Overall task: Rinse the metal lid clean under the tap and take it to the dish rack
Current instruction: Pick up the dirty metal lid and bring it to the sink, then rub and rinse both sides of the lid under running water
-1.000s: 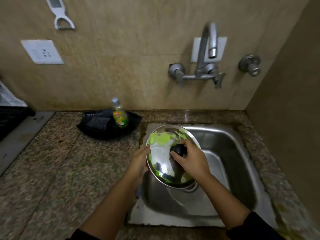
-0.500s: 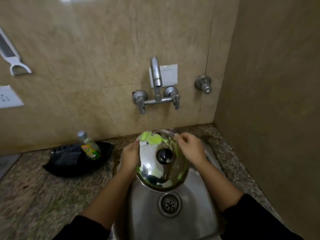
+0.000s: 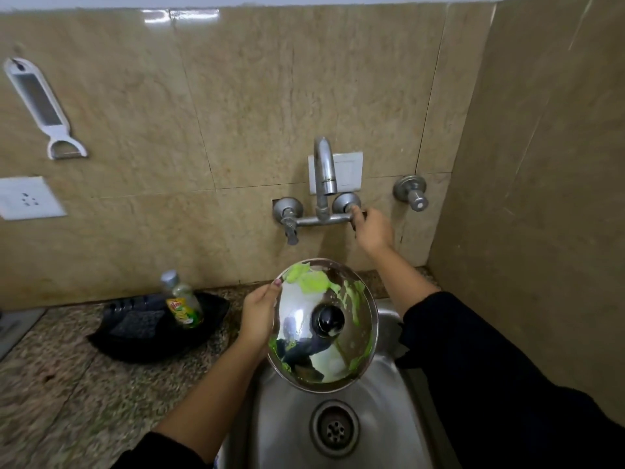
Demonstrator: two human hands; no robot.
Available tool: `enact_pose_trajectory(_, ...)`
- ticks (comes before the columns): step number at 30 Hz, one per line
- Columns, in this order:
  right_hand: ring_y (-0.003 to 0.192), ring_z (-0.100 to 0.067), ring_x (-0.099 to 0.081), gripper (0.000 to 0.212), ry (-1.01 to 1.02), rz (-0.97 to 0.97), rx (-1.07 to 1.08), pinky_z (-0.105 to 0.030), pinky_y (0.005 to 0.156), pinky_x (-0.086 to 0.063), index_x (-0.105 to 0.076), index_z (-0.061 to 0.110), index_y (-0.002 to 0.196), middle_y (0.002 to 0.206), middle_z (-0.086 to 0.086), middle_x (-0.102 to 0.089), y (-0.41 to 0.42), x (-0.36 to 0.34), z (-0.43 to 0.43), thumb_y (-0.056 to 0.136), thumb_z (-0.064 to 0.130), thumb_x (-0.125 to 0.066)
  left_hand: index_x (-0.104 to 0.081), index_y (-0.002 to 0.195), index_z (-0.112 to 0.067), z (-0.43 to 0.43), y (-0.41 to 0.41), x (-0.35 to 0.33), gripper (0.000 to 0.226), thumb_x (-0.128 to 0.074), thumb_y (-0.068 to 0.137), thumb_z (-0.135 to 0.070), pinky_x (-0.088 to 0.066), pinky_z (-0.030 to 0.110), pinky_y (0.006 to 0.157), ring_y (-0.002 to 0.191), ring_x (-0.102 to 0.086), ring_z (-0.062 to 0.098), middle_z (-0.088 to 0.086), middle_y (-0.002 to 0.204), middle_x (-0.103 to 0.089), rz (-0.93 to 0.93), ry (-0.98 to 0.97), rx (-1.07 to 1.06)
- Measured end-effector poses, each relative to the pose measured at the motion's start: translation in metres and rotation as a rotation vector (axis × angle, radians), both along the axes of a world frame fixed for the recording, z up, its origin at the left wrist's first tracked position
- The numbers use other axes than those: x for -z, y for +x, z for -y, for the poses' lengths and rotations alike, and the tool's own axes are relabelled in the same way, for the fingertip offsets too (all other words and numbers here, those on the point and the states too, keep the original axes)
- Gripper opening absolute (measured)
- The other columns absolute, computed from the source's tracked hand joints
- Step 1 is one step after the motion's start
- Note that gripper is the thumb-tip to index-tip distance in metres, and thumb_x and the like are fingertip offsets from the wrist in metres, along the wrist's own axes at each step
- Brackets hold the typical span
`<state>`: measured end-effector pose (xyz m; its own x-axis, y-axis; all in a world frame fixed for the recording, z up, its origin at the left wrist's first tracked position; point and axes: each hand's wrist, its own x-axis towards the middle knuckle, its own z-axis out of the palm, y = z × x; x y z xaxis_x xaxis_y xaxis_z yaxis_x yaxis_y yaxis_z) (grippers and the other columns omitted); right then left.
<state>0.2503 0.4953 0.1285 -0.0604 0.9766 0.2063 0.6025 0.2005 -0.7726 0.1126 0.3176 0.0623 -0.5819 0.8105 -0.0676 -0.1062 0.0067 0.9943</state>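
Left hand (image 3: 258, 314) gripping the left edge of the round shiny metal lid (image 3: 323, 324), thumb over the rim, fingers behind. Lid held tilted above the steel sink (image 3: 291, 418), black knob (image 3: 327, 320) in the middle facing up, green soapy smears across the top edge and down the right side. Right hand (image 3: 372, 230) up at the wall, fingers closed around the right handle of the silver wall tap (image 3: 323, 184). No water seen coming out of the curved spout, straight above the lid. Round drain hole (image 3: 334, 426) in the sink bottom, below the lid. Speckled stone tabletop (image 3: 67, 384) to the left of the sink. Black dish (image 3: 159, 328) sitting there near the wall, with a small bottle of yellow-green dish soap (image 3: 182, 306) standing in it. White peeler (image 3: 44, 111) hanging on the tan tiled wall, white socket (image 3: 28, 198) just under it. Another small silver valve (image 3: 411, 192) on the wall, right of the tap.
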Motion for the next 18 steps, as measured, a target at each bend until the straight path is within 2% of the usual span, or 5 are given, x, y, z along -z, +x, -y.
enact_pose_trajectory(5, 0.081, -0.026, -0.058, 0.04, -0.011, 0.048, -0.073, -0.031, 0.066, -0.037, -0.06, 0.011, 0.099, 0.089, -0.008, -0.063, 0.007, 0.002, -0.004, 0.098, 0.046, -0.041, -0.066, 0.08, 0.001, -0.005, -0.007, 0.005, 0.031, -0.054, 0.095, -0.023, -0.048, 0.04, 0.076, 0.076, -0.06, 0.03, 0.024, 0.084, -0.066, -0.009, -0.008, 0.004)
enact_pose_trajectory(9, 0.084, -0.03, -0.064, 0.043, -0.049, 0.03, -0.054, -0.034, 0.067, -0.045, -0.061, 0.008, 0.09, 0.088, -0.011, -0.066, 0.008, 0.004, -0.009, 0.097, 0.046, -0.042, -0.063, 0.07, -0.005, -0.011, -0.003, 0.004, 0.033, -0.054, 0.094, -0.025, -0.045, 0.037, 0.07, 0.071, -0.055, 0.028, 0.021, 0.076, -0.062, -0.011, -0.02, 0.014)
enact_pose_trajectory(13, 0.082, -0.031, -0.069, 0.045, -0.154, -0.211, -0.074, -0.05, 0.081, -0.056, -0.062, 0.012, 0.076, 0.087, -0.014, -0.071, 0.012, 0.013, -0.018, 0.095, 0.049, -0.045, -0.062, 0.08, 0.006, -0.016, 0.002, 0.003, 0.034, -0.054, 0.094, -0.024, -0.044, 0.036, 0.069, 0.07, -0.053, 0.028, 0.024, 0.077, -0.059, -0.008, 0.007, 0.043)
enact_pose_trajectory(16, 0.094, -0.033, -0.068, 0.031, -0.247, -0.456, -0.151, -0.048, 0.087, -0.056, -0.063, 0.012, 0.086, 0.101, -0.019, -0.069, 0.016, 0.015, -0.017, 0.094, 0.04, -0.053, -0.063, 0.079, 0.004, -0.02, 0.001, 0.005, 0.034, -0.055, 0.094, -0.026, -0.046, 0.039, 0.072, 0.07, -0.056, 0.029, 0.023, 0.079, -0.062, -0.015, 0.005, 0.061)
enact_pose_trajectory(18, 0.1, -0.032, -0.066, 0.024, -0.258, -0.502, -0.168, -0.048, 0.091, -0.054, -0.064, 0.017, 0.088, 0.102, -0.015, -0.068, 0.019, 0.021, -0.015, 0.093, 0.038, -0.055, -0.062, 0.082, 0.001, -0.022, -0.001, 0.008, 0.033, -0.057, 0.092, -0.03, -0.042, 0.039, 0.071, 0.071, -0.05, 0.029, 0.02, 0.08, -0.058, -0.02, -0.005, 0.072)
